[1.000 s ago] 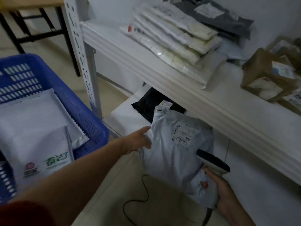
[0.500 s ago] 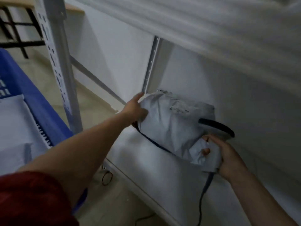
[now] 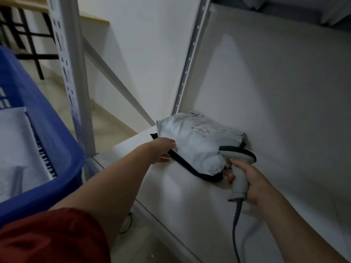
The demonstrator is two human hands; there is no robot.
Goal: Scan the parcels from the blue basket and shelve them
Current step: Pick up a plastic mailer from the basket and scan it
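From the head camera, the grey parcel [image 3: 197, 143] lay on the lower shelf [image 3: 190, 202], tucked into the back corner by the rear post [image 3: 190, 59]; it rested on top of a black parcel [image 3: 191, 170], whose edge showed along its near side. Its long side ran roughly left to right along the back wall, label up. The left hand [image 3: 163, 151] touched the parcel's left end, fingers looking fairly straight rather than curled, with no clear pinch. The right hand [image 3: 248, 183] was wrapped round the handle of the scanner [image 3: 238, 164], whose head sat just against the parcel's right end; its cable [image 3: 235, 224] hung down. So the parcel lay between and just beyond both hands, the left being the only one in bare contact. The blue basket [image 3: 62, 149] stood well to the left, nearer the left arm, with white parcels [image 3: 13, 149] inside; that hand looked best placed for the next pick.
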